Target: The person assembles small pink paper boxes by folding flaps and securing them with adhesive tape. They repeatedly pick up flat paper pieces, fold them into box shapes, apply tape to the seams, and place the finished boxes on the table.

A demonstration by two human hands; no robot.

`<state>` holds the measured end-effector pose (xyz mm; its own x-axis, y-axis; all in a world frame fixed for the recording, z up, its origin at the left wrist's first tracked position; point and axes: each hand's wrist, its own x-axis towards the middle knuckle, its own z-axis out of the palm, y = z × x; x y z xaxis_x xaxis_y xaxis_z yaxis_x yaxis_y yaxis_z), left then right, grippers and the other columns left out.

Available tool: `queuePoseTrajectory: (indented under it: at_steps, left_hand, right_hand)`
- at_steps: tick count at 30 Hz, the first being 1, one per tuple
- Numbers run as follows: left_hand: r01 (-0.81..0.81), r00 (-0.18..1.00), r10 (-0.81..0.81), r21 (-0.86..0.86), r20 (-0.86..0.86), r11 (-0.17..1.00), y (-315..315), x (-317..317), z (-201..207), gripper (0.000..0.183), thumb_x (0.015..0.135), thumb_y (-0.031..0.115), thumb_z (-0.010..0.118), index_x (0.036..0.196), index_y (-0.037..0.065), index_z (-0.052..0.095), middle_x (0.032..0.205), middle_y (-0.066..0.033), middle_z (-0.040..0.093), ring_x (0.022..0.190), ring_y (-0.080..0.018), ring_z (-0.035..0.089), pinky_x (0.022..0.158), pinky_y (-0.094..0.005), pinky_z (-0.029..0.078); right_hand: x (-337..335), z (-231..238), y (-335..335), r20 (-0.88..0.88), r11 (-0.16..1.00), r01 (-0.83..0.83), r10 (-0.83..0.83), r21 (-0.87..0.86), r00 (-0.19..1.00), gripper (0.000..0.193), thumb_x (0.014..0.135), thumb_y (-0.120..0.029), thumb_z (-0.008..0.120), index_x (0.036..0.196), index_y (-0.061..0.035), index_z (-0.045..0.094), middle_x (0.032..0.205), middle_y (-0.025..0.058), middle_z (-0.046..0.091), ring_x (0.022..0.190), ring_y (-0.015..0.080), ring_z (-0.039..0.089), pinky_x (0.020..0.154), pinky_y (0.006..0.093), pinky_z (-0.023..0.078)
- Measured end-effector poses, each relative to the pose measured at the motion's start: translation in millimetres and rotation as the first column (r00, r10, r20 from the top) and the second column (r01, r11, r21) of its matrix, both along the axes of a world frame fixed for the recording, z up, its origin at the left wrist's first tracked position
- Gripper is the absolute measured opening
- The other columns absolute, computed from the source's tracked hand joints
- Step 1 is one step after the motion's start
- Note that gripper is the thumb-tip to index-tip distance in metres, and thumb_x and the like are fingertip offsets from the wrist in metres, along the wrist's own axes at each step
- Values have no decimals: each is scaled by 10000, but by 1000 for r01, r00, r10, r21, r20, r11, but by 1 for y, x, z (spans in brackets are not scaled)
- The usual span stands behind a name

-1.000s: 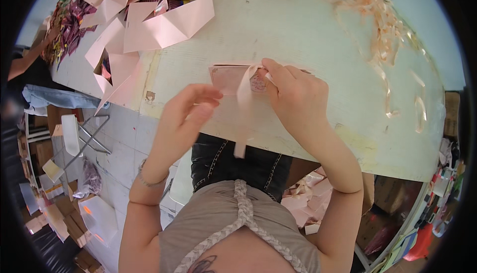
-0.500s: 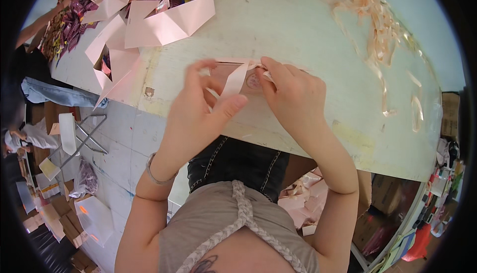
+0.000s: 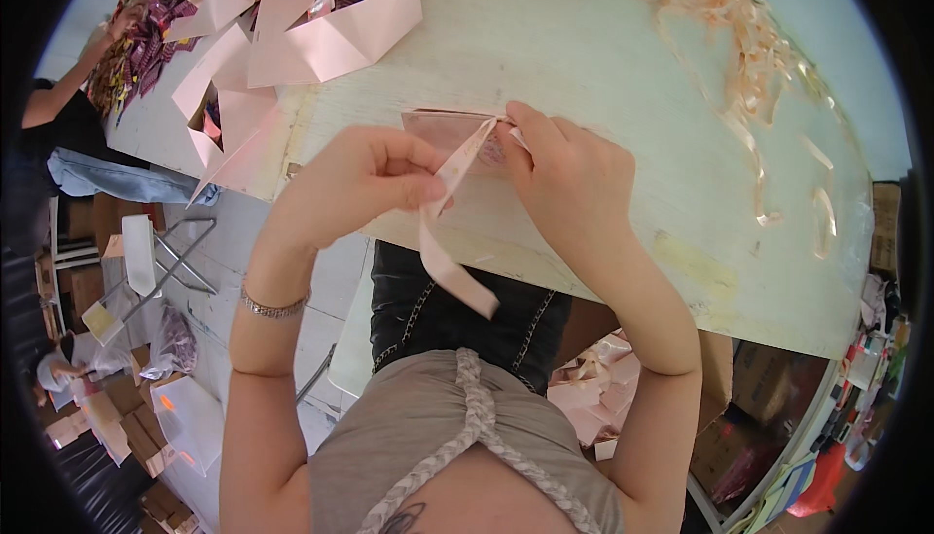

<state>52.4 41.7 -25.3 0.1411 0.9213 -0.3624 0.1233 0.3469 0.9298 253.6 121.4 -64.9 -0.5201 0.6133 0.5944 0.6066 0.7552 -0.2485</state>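
Pale-pink ribbon (image 3: 460, 160), flat, 1 end loose, in separate pinches of left hand (image 3: 362, 184) and right hand (image 3: 572, 169)

No words or numbers could be read. A rounded emblem (image 3: 492, 152) was printed on the pink gift box (image 3: 428, 128), too small to make out; dark marks on the cardboard box (image 3: 883, 228) at the right edge were likewise illegible.

The ribbon (image 3: 435, 247) is pale peach-pink, the card (image 3: 431, 128) pink with a purplish print (image 3: 493, 153), the tabletop (image 3: 584, 57) greenish white.
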Motion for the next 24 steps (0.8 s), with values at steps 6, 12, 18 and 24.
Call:
queuePoseTrajectory:
  at_steps: [6, 12, 18, 24]
  left_hand:
    - [-122, 933, 104, 31, 345, 992, -17, 34, -4, 180, 888, 152, 681, 988, 6, 649, 920, -77, 688, 823, -133, 639, 771, -268, 497]
    - [-306, 947, 245, 341, 210, 889, -5, 55, -37, 100, 905, -8, 611, 1001, -27, 629, 969, -84, 665, 851, -118, 624, 758, -251, 503]
    - [-288, 891, 454, 761, -9, 581, 32, 78, -57, 95, 875, -34, 630, 966, -31, 658, 996, -83, 645, 766, -140, 657, 679, -238, 522]
    - [-479, 864, 459, 621, 208, 620, 42, 85, -59, 104, 876, -59, 621, 977, -34, 619, 985, -102, 658, 728, -140, 666, 633, -245, 537]
  right_hand:
    - [1, -3, 4, -111, 998, -62, 65, 24, 992, 297, 698, -218, 759, 969, -126, 680, 616, -18, 541, 491, 168, 556, 409, 298, 412]
    - [13, 9, 24, -267, 963, -252, 268, 92, 926, 314, 575, -94, 748, 884, -134, 714, 661, 0, 547, 542, 169, 554, 457, 266, 422]
    - [20, 26, 45, -438, 838, -413, 241, -355, 866, 134, 734, -79, 728, 866, -56, 718, 736, 53, 591, 593, 166, 606, 485, 268, 450]
    - [24, 29, 54, -455, 624, -398, 76, -672, 887, 178, 883, -157, 636, 942, -11, 718, 664, 27, 574, 615, 88, 554, 546, 248, 440]
